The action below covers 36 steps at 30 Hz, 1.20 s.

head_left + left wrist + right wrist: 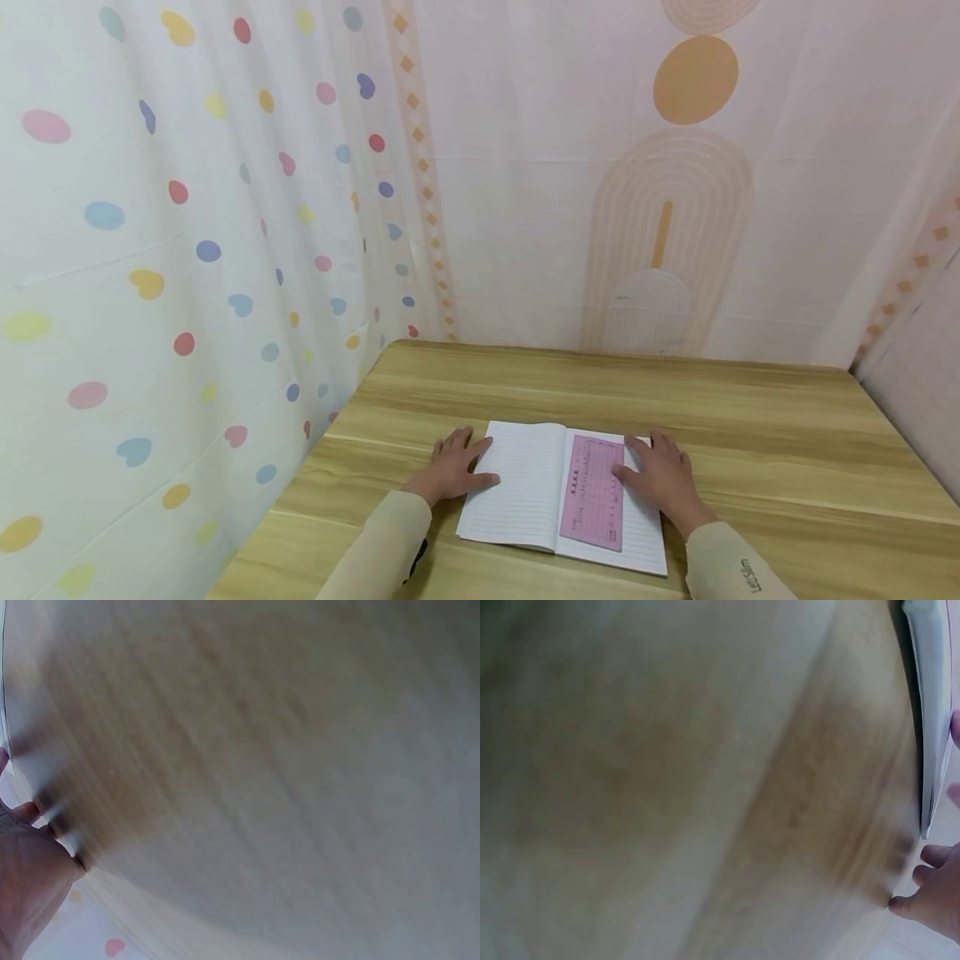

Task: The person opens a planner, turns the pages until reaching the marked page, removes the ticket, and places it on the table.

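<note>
An open notebook [517, 492] with lined white pages lies flat on the table. On its right page rests a pink printed slip [592, 496], set lengthwise. My left hand [452, 468] touches the left page's outer edge with thumb and index finger, its other fingers spread on the wood. At the opposite side, my right hand [663, 475] has its thumb at the slip's right edge and its fingers spread over the page's outer margin. In the right wrist view the notebook's side edge [928, 712] shows beside that hand [934, 889]. Part of the left hand [34, 862] appears in the left wrist view.
The wood-grain table [787, 450] extends around the notebook. A dotted curtain [225, 250] hangs along the left side, and a patterned cloth [517, 208] hangs behind the table's far edge.
</note>
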Each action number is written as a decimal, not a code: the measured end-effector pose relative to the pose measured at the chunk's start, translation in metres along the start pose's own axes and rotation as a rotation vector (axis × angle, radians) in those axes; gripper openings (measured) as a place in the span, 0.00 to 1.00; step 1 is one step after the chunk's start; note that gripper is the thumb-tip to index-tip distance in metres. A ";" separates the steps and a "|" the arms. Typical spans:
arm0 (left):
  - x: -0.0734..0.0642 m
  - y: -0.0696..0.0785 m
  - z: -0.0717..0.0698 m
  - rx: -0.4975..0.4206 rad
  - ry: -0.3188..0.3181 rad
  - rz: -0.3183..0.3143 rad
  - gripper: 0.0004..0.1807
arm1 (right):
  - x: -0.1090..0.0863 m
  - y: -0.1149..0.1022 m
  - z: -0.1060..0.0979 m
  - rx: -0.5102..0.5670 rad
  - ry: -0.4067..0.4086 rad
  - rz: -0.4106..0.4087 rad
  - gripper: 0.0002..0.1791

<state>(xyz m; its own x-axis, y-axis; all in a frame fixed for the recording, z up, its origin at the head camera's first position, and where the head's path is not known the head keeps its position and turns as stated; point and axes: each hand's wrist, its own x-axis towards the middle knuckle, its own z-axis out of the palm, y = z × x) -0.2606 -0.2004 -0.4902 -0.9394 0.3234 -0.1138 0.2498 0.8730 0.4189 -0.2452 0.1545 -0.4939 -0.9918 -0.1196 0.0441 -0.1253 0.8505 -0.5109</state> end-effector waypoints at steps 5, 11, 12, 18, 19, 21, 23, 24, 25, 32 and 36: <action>0.000 0.000 0.000 0.003 -0.002 0.001 0.41 | 0.001 -0.001 0.000 0.012 0.001 -0.013 0.31; -0.001 0.001 -0.001 -0.001 -0.009 0.004 0.41 | 0.002 -0.001 0.001 -0.012 -0.018 0.000 0.30; -0.001 0.001 -0.002 -0.001 -0.009 0.004 0.41 | 0.002 0.000 0.001 -0.020 -0.019 -0.002 0.31; 0.000 0.000 -0.001 -0.004 -0.007 0.006 0.41 | 0.001 0.000 -0.001 -0.028 -0.022 -0.009 0.31; 0.000 0.000 -0.001 -0.004 -0.007 0.006 0.41 | 0.000 0.000 -0.001 -0.029 -0.021 -0.008 0.30; 0.000 0.000 -0.001 -0.005 -0.009 0.004 0.41 | 0.000 0.000 -0.001 -0.033 -0.016 -0.009 0.30; 0.000 0.000 -0.001 -0.004 -0.009 0.005 0.41 | 0.000 0.000 -0.001 -0.028 -0.010 -0.008 0.28; 0.000 0.000 -0.001 -0.003 -0.009 0.005 0.41 | 0.000 0.000 -0.001 -0.025 -0.005 -0.011 0.28; 0.000 0.000 -0.001 -0.001 -0.009 0.005 0.41 | 0.000 0.000 -0.001 -0.018 -0.001 -0.013 0.26; -0.001 0.002 -0.002 -0.002 -0.013 0.001 0.41 | -0.001 -0.001 -0.002 -0.002 0.083 -0.067 0.17; 0.000 0.001 -0.002 -0.003 -0.015 0.001 0.41 | 0.001 0.000 -0.004 0.023 0.137 -0.067 0.15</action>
<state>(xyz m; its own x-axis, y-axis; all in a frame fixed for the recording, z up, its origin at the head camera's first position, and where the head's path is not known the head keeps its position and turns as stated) -0.2603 -0.2001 -0.4880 -0.9357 0.3293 -0.1268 0.2497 0.8717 0.4217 -0.2468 0.1564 -0.4907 -0.9753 -0.1037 0.1948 -0.1927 0.8309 -0.5221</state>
